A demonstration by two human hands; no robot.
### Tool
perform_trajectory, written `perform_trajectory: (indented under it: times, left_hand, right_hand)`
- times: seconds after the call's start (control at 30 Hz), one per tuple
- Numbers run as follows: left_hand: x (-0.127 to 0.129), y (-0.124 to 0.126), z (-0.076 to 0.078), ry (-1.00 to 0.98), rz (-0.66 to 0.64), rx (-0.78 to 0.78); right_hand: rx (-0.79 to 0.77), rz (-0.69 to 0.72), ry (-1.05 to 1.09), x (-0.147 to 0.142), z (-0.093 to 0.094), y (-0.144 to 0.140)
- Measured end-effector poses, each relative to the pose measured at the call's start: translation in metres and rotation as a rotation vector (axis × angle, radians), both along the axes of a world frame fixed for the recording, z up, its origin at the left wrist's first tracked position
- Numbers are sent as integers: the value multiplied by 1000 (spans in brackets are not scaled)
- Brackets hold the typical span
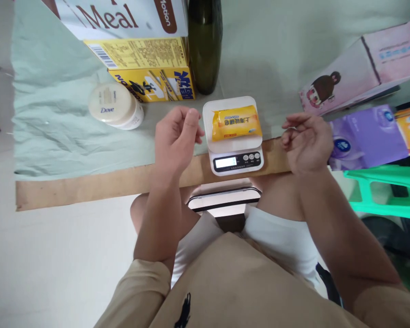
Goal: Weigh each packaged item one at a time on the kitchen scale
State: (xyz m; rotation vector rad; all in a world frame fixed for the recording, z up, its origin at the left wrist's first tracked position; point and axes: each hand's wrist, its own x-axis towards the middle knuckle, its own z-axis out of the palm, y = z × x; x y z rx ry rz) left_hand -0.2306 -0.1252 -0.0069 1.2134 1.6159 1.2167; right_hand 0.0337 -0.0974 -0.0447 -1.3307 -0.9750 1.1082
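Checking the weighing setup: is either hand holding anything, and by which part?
Nothing is held. The left hand and right hand hover loosely curled beside the white digital scale; the yellow wrapped soap bar lies on it.

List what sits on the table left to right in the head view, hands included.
Dove jar → yellow box → left hand → white scale carrying the yellow packet → right hand → purple tissue pack.

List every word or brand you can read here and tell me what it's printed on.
"Meal": white box at the top.
"Dove": lid of the cream jar.
Yellow packet on the white scale: print too blurred to read.
Scale display: digits unreadable.
Yellow box: lettering upside down, not legible.
Pink box: text too small.
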Motion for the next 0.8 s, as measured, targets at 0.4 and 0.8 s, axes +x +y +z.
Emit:
perform_trajectory:
  times: [0.4, 0.8]
  left_hand:
    - [2, -1, -5, -152, -104, 381]
    - [6, 6, -13, -45, -162, 407]
  right_hand:
    - [219, -34, -24, 10, -46, -5]
    - [287, -26, -46, 11, -53, -3]
